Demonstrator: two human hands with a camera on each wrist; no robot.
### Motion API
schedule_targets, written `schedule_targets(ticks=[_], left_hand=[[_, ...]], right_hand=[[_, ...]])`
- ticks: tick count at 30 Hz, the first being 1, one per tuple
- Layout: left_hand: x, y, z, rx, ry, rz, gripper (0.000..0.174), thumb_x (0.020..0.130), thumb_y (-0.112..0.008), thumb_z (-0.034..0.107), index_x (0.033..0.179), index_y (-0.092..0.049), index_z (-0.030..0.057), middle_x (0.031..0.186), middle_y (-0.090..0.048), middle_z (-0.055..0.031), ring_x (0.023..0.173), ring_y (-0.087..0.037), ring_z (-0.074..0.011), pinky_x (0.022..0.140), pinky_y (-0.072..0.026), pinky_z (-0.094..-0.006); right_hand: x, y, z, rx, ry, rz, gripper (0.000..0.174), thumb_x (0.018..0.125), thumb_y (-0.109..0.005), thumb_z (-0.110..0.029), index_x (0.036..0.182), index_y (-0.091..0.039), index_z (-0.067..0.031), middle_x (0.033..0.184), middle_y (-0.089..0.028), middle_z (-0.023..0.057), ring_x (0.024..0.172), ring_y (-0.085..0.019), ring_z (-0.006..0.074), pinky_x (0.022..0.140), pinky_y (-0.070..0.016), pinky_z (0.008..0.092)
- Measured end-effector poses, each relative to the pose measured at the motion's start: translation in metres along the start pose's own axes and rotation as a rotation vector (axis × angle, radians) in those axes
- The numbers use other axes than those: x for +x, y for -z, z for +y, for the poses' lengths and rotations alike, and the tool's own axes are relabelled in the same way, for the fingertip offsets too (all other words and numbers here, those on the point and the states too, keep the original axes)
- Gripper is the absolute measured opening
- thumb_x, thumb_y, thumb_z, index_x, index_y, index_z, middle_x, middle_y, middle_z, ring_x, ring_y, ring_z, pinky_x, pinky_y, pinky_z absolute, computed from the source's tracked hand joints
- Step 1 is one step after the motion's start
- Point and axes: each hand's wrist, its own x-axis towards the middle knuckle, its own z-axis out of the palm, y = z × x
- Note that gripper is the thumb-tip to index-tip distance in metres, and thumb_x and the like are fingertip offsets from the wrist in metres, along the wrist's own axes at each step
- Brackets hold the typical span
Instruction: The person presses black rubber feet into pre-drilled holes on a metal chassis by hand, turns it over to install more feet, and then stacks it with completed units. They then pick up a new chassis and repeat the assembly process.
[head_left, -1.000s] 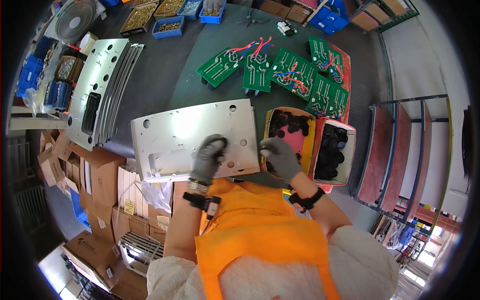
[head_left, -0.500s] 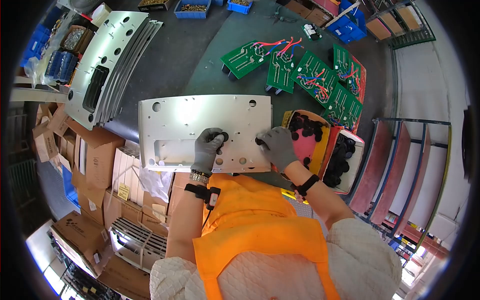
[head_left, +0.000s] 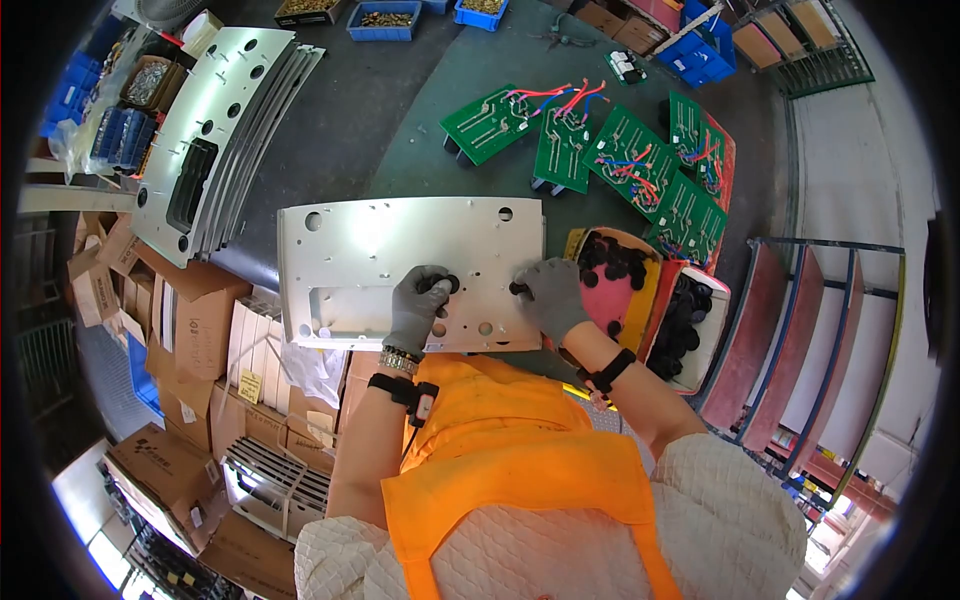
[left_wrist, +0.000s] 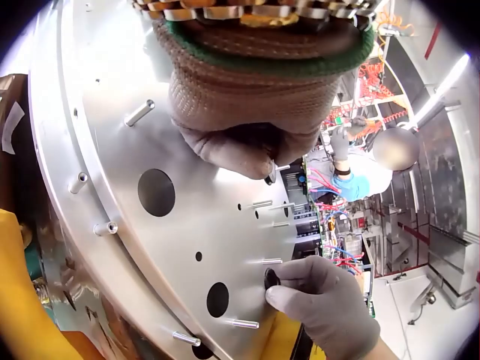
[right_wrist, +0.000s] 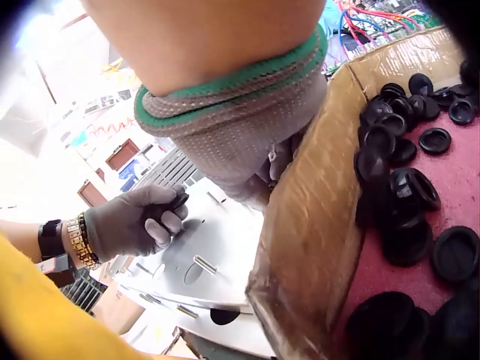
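A flat silver metal panel [head_left: 385, 240] with round holes and small standoffs lies in front of me. Over its right part my gloved left hand [head_left: 412, 315] grips a round black rubber grommet [head_left: 453, 284] between thumb and fingers. Its fingers are curled, and the left wrist view hides most of the palm. Close by, near the panel's right edge, my gloved right hand [head_left: 556, 298] pinches another black grommet [head_left: 518, 288]. In the left wrist view this grommet [left_wrist: 271, 279] stands on edge at the fingertips, beside a standoff and a large hole.
To the right stand a yellow-sided box [head_left: 640, 300] of grommets and a white-rimmed box [head_left: 712, 335] of black parts. Green circuit boards [head_left: 562, 150] with wires lie behind. Stacked panels [head_left: 215, 130] are at left, cartons [head_left: 200, 330] below them. Another person [left_wrist: 360, 176] shows beyond.
My right hand has moved left from beside the grommet box onto the panel's right part, with a grommet in its fingertips. The head view has shifted; both hands barely moved in the last half second.
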Motion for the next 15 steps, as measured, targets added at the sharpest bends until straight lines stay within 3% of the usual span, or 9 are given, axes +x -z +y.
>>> schedule_targets(ticks=[5,7,8,10,11,13,15], left_hand=[[0.001,0.0,0.0,-0.001,0.003,0.001,0.015,0.088,-0.064,0.006,0.103,-0.064,0.0014,0.087,-0.067,-0.0041,0.068,-0.057,-0.0088,0.053,-0.0485,-0.0208],[0.002,0.001,0.0,-0.028,0.005,-0.014,0.015,0.088,-0.065,0.006,0.102,-0.064,0.0013,0.087,-0.066,-0.0037,0.068,-0.057,-0.0087,0.054,-0.0487,-0.021],[0.003,0.001,0.0,-0.028,0.004,-0.013,0.015,0.088,-0.065,0.006,0.102,-0.064,0.0013,0.087,-0.066,-0.0037,0.068,-0.057,-0.0087,0.054,-0.0487,-0.021],[0.003,0.001,0.001,-0.018,0.019,-0.024,0.015,0.089,-0.065,0.007,0.102,-0.064,0.0014,0.087,-0.066,-0.0038,0.067,-0.057,-0.0087,0.054,-0.0487,-0.0208],[0.003,0.0,0.002,-0.015,0.019,-0.026,0.015,0.089,-0.065,0.007,0.102,-0.064,0.0014,0.087,-0.066,-0.0038,0.067,-0.057,-0.0087,0.054,-0.0487,-0.0208],[0.003,-0.001,0.005,-0.004,0.041,-0.022,0.014,0.089,-0.064,0.008,0.102,-0.064,0.0015,0.086,-0.066,-0.0035,0.066,-0.056,-0.0087,0.055,-0.0485,-0.0206],[0.003,-0.001,0.006,0.003,0.038,-0.021,0.014,0.089,-0.064,0.008,0.102,-0.064,0.0016,0.085,-0.065,-0.0034,0.065,-0.056,-0.0086,0.055,-0.0482,-0.0205]], right_hand=[[0.006,0.006,-0.002,-0.002,-0.027,-0.107,0.021,0.078,-0.067,-0.028,0.095,-0.067,-0.0144,0.095,-0.063,0.0066,0.101,-0.057,0.0248,0.093,-0.0388,0.0422],[0.003,-0.001,0.003,-0.033,0.178,-0.057,0.019,0.08,-0.065,-0.023,0.095,-0.066,-0.0106,0.095,-0.063,0.0085,0.101,-0.056,0.0267,0.092,-0.0411,0.0433],[0.004,-0.007,0.009,-0.034,0.18,-0.056,0.019,0.08,-0.065,-0.023,0.095,-0.066,-0.0106,0.095,-0.063,0.0085,0.101,-0.056,0.0267,0.092,-0.0411,0.0433],[0.008,-0.01,0.021,-0.007,0.479,0.109,0.016,0.082,-0.063,-0.016,0.095,-0.065,-0.0077,0.095,-0.063,0.0096,0.102,-0.057,0.0281,0.089,-0.0445,0.041],[0.016,-0.011,0.027,-0.005,0.477,0.111,0.016,0.082,-0.063,-0.016,0.095,-0.065,-0.0077,0.095,-0.063,0.0096,0.102,-0.057,0.0281,0.089,-0.0445,0.041],[0.04,0.004,0.032,-0.222,0.648,-0.147,0.017,0.082,-0.064,-0.014,0.098,-0.064,-0.0078,0.098,-0.064,0.0091,0.102,-0.058,0.0274,0.088,-0.047,0.0366],[0.058,0.01,0.031,-0.216,0.663,-0.22,0.019,0.081,-0.065,-0.016,0.099,-0.064,-0.0079,0.099,-0.064,0.0086,0.103,-0.058,0.0268,0.088,-0.0474,0.0353]])
